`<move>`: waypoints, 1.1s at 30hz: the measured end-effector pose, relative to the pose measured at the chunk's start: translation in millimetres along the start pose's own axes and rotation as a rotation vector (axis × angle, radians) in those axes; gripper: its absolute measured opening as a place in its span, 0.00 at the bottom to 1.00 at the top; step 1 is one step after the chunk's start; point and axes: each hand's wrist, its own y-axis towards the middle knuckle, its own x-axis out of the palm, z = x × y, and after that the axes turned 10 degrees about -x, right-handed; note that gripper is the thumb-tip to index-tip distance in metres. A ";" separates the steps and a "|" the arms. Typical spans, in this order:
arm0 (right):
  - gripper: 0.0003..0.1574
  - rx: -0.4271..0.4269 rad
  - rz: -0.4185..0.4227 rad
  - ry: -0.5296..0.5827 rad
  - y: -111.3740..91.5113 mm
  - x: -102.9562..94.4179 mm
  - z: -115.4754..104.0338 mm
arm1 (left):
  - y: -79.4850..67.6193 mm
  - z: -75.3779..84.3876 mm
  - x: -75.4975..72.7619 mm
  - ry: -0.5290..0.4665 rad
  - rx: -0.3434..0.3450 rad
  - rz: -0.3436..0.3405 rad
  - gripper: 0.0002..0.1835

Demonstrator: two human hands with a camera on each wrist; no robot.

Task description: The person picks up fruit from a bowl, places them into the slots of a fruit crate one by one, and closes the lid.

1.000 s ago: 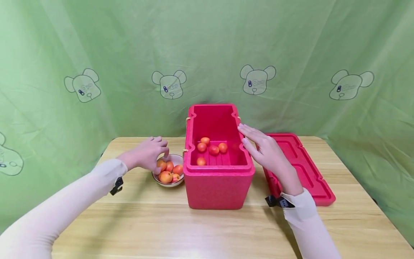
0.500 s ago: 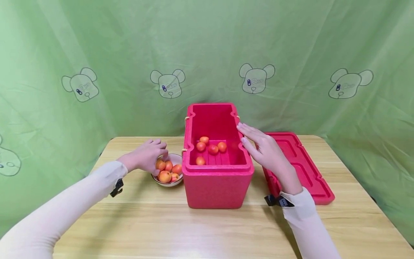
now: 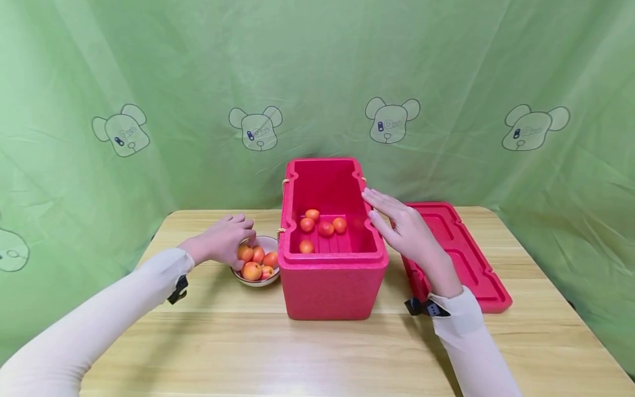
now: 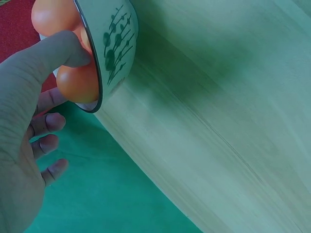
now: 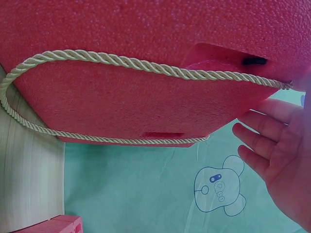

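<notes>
My left hand [image 3: 221, 240] reaches over the left edge of a small bowl [image 3: 260, 284], its thumb and index finger around an orange apricot-like fruit [image 4: 77, 83]. Several similar fruits [image 3: 252, 271] lie in the same bowl. In the left wrist view, the bowl's outside shows a dark leaf pattern, and the other fingers hang loosely curled. A red foam box [image 3: 333, 292] stands right of the bowl, with several orange-red fruits [image 3: 326, 229] on its floor. My right hand [image 3: 409, 229] rests with fairly straight fingers on the box's right rim.
The box's red lid [image 3: 456, 253] lies flat on the wooden table [image 3: 208, 353], to the right. A twisted cord handle [image 5: 116, 59] hangs from the box's side. Behind the table hangs a green curtain [image 3: 317, 66] with bear-head drawings.
The left hand's thumb and index finger have settled closer about the fruit in the bowl. The right hand keeps its place on the rim. The head view shifts slightly.
</notes>
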 end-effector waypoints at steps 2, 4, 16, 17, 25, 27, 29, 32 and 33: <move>0.36 -0.001 0.000 -0.001 0.2 0.1 0.0 | -0.2 -0.3 0.2 -0.001 0.002 0.003 0.22; 0.36 -0.003 0.001 -0.005 0.3 -0.1 0.1 | -0.3 -0.3 0.2 -0.003 0.000 0.003 0.23; 0.36 0.006 -0.006 0.002 0.0 0.3 -0.5 | -2.4 0.1 0.6 -0.018 -0.011 -0.002 0.22; 0.36 0.005 -0.005 0.001 -0.3 0.4 -0.4 | -2.6 0.6 0.4 -0.018 -0.013 -0.001 0.22; 0.36 0.000 -0.008 -0.006 -2.2 1.7 0.0 | -4.0 3.2 1.1 -0.033 -0.011 0.012 0.23; 0.36 0.000 -0.007 -0.005 -2.0 1.7 -0.3 | -4.0 3.5 1.2 -0.038 -0.015 0.013 0.23; 0.36 -0.003 -0.004 -0.006 -1.4 1.4 -0.6 | -3.6 4.0 0.2 -0.043 -0.016 0.016 0.22; 0.36 -0.003 0.002 -0.010 -0.4 0.9 -0.8 | -2.5 4.1 -2.7 -0.051 -0.025 0.015 0.21; 0.36 -0.002 0.003 -0.011 -0.1 0.7 -0.8 | -2.2 4.2 -4.2 -0.054 -0.027 0.018 0.21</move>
